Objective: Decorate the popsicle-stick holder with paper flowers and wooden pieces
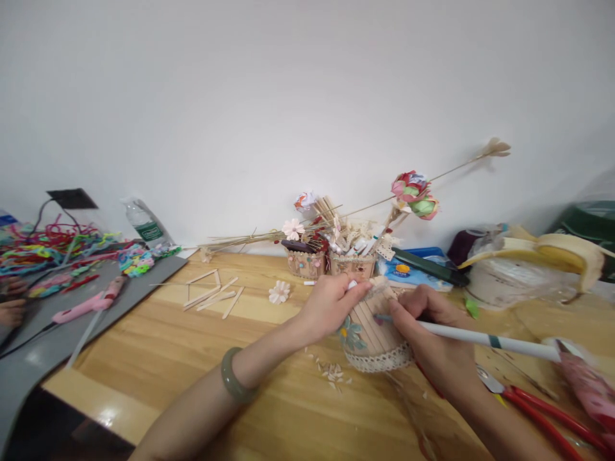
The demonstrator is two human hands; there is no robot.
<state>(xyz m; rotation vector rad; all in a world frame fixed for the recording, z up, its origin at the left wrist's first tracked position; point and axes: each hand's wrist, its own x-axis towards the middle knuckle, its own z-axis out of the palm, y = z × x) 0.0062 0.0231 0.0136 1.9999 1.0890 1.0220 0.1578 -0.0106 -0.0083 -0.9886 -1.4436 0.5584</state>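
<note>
My left hand [331, 304] is closed on the upper end of a small pot made of wooden craft sticks [369, 326], which is tilted above the table. A small white piece shows at its thumb; I cannot make out what it is. Lace trim [379, 360] runs round the pot's lower end, and a blue-green flower [352, 334] with a yellow middle decorates its side. In my right hand [432, 326] is a white marker [468, 334] with a dark green band. Its tip meets the pot's side near a small purple patch.
Wood chips [332, 372] lie below the pot. Loose craft sticks [211, 296] and a pale flower [279, 292] are to the left. Decorated pots [306, 264] stand by the wall. Red-handled pliers [542, 410], a pink glue gun [583, 381] and a peeled banana [552, 250] are right. Another person's hand [12, 304] is far left.
</note>
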